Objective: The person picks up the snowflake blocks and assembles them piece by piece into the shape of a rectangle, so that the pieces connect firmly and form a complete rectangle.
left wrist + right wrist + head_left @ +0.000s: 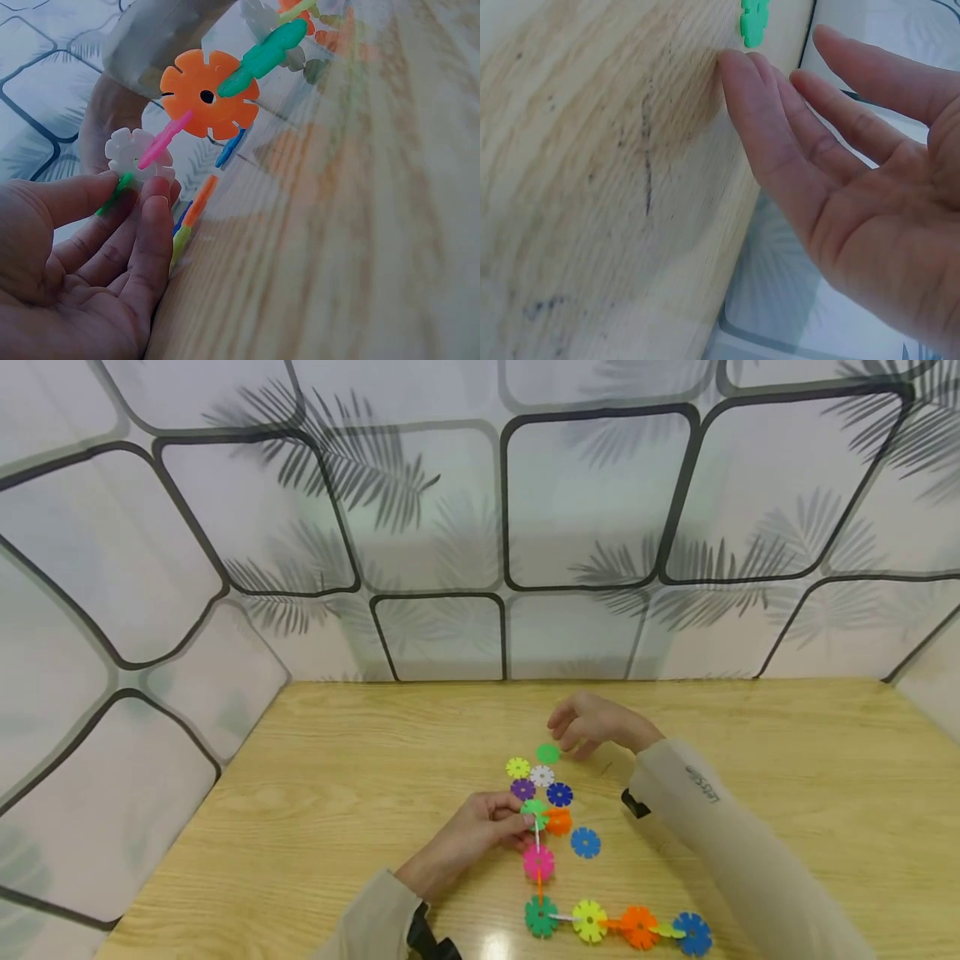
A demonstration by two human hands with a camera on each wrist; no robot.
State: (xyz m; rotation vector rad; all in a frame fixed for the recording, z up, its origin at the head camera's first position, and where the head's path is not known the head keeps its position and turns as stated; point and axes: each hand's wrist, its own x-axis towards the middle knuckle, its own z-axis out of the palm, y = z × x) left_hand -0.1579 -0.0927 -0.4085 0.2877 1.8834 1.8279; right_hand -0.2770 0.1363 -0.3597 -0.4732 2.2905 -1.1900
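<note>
My left hand (483, 825) pinches the light green notched disc (535, 815) at the upper end of a chain of interlocking plastic discs. The left wrist view shows thumb and fingers at the chain's white disc (120, 150) and green disc. Down the chain come a pink disc (538, 862) and a dark green disc (540, 916), where it turns right through a yellow disc (589, 921) and an orange disc (640, 927) to a blue disc (692, 933). With nothing in it, my right hand (596, 722) hovers, fingers loosely bent, beside a loose green disc (548, 754).
Loose discs lie beyond the left hand: yellow (517, 767), white (542, 776), purple (522, 789) and dark blue (559, 794). An orange disc (558, 821) and a lighter blue disc (586, 842) sit close to the chain. A patterned curtain (450, 635) borders the wooden table (337, 777).
</note>
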